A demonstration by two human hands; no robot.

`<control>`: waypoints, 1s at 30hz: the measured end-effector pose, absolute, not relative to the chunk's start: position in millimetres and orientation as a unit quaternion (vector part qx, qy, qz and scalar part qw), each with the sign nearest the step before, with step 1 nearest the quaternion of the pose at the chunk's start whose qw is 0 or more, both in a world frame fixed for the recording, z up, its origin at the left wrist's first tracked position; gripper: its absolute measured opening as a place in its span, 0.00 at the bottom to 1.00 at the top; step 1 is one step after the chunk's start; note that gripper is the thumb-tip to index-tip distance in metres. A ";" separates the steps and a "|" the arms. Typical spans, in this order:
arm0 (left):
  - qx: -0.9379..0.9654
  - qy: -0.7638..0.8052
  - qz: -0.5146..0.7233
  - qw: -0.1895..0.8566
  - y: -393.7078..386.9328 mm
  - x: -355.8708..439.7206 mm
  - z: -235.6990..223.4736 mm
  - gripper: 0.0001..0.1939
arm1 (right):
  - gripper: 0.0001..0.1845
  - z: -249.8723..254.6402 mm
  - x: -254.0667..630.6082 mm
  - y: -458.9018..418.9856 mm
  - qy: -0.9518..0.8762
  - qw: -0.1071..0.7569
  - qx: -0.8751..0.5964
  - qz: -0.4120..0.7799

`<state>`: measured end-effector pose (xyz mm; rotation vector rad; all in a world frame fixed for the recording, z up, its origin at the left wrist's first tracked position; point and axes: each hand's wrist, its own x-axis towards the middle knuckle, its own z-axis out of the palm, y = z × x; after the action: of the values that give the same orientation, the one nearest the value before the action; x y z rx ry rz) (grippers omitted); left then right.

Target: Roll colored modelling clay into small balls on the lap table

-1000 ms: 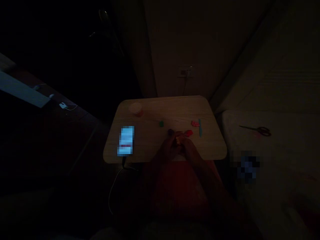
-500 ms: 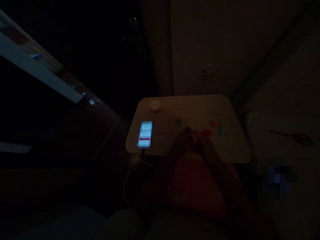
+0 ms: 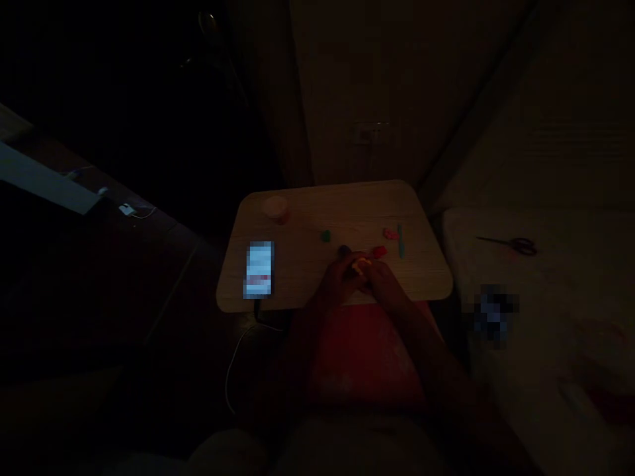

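Observation:
In the dim light, my left hand (image 3: 340,276) and my right hand (image 3: 385,283) meet at the near edge of a small wooden table. Between their fingers is a small orange lump (image 3: 361,264), perhaps modelling clay, and both hands are closed on it. Just beyond the fingers lies a bright red piece (image 3: 380,251). A dark round piece (image 3: 344,250) sits by my left fingertips. Farther off are a green lump (image 3: 325,235), a pinkish-red piece (image 3: 390,233) and a slim turquoise stick (image 3: 401,240).
A lidded tub (image 3: 275,207) stands at the tabletop's (image 3: 317,198) back left. A lit phone (image 3: 258,270) with a cable (image 3: 228,377) lies at the left. On a pale surface to the right are scissors (image 3: 518,245). A wall socket (image 3: 367,134) is behind.
The view has swung right, so the table and everything on it appear farther left. Both hands stay together around the orange lump, which shows more clearly now.

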<state>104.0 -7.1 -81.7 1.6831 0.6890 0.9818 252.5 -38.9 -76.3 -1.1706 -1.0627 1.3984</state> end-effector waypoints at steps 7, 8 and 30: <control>0.689 0.229 0.397 0.562 3.2 102.0 -88.0 0.30 | 0.28 -76.5 249.3 -38.9 -0.385 0.531 -0.483 0.580; 0.686 0.225 0.395 0.568 4.4 102.1 -88.7 0.30 | 0.28 -76.5 248.8 -38.8 -0.387 0.529 -0.478 0.584; 0.663 0.277 0.442 0.537 2.6 104.5 -80.2 0.26 | 0.32 -78.5 245.6 -40.5 -0.413 0.512 -0.490 0.573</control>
<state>104.5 2.6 -80.2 1.5772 0.6580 1.0528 245.6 -40.5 -78.5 -1.1782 -0.9928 1.3774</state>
